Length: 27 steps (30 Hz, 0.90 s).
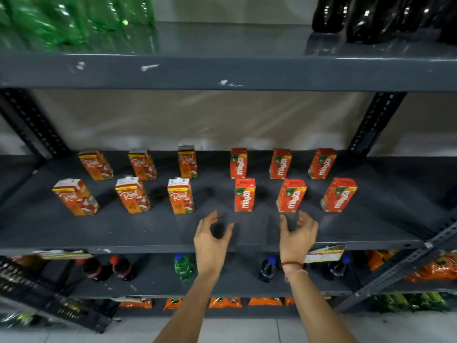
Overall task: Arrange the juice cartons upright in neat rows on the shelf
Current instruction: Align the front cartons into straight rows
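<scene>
Overhead, grey metal shelf [74, 233], cartons [179, 196] upright

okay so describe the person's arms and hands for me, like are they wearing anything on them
Both forearms are bare, with no sleeves reaching into view and no gloves. The left hand wears nothing that shows: no ring, watch or band. The right hand has a thin red thread bracelet tied around its wrist, with a loose end hanging down. No other jewellery or markings are visible.

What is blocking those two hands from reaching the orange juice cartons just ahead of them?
Nothing visible. Bare shelf lies between the left hand, the right hand and the nearest Maaza cartons. Both hands are empty, fingers curled open.
</scene>
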Motion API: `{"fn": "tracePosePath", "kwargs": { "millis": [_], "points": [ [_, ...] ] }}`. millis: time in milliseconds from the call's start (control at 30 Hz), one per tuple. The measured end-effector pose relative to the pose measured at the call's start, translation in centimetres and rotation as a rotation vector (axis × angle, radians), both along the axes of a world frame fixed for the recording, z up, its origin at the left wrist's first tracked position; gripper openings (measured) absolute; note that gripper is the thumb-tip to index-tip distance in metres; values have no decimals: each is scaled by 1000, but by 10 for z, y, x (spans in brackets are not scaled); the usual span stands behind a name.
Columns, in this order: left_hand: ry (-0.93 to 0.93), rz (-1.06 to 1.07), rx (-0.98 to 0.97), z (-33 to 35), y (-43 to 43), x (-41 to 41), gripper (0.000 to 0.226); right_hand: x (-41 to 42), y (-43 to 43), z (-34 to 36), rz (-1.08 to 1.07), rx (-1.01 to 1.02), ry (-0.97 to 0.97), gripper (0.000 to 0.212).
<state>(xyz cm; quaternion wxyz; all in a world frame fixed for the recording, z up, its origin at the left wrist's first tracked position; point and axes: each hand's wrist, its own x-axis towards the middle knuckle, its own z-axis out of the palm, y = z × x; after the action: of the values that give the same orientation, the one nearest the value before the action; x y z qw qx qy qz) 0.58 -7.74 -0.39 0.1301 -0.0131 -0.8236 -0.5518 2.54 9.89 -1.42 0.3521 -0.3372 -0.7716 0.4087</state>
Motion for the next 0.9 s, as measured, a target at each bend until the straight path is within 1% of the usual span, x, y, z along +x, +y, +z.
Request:
{"fn": "tracePosePath", "kwargs": {
  "millis": [67, 100, 167, 233, 300, 367, 400, 467, 533, 600, 667, 733, 800, 900],
  "points": [
    [59, 93, 17, -1, -40, 5, 41, 15, -34, 0, 28, 13, 90, 28],
    [72, 161, 38, 0, -60, 5, 42, 18, -54, 0, 83, 29, 107, 24],
    [73, 290, 72, 5, -96, -1, 53, 15, -94, 2, 244, 24, 95, 25],
    [29, 358, 54, 10, -124, -13, 74, 2, -131, 9, 418, -3, 34, 37],
    [-31, 373, 17, 14, -144, -28, 92, -15, -162, 16, 532, -20, -61, 58],
    [-70, 379, -24, 14, -156, -44, 99, -33, -187, 21, 560, -42, -163, 77],
    [-84, 373, -45, 14, -160, -52, 101, -42, -197, 23, 546, -43, -193, 83],
    [-108, 362, -86, 11, -164, -66, 102, -57, -211, 25, 488, -20, -212, 89],
    [-109, 373, -118, 3, -166, -81, 97, -70, -220, 25, 422, 13, -226, 85],
    [-102, 395, -138, -3, -167, -90, 85, -79, -224, 23, 381, 44, -233, 73],
    [-63, 420, -155, -2, -167, -90, 57, -83, -226, 22, 354, 71, -220, 56],
    [-21, 425, -168, -2, -166, -89, 35, -84, -227, 20, 337, 77, -203, 49],
    [-1, 429, -166, 0, -166, -87, 28, -85, -228, 20, 328, 86, -193, 48],
    [-5, 418, -161, -1, -166, -88, 29, -86, -228, 18, 315, 87, -187, 47]
  ]
}}
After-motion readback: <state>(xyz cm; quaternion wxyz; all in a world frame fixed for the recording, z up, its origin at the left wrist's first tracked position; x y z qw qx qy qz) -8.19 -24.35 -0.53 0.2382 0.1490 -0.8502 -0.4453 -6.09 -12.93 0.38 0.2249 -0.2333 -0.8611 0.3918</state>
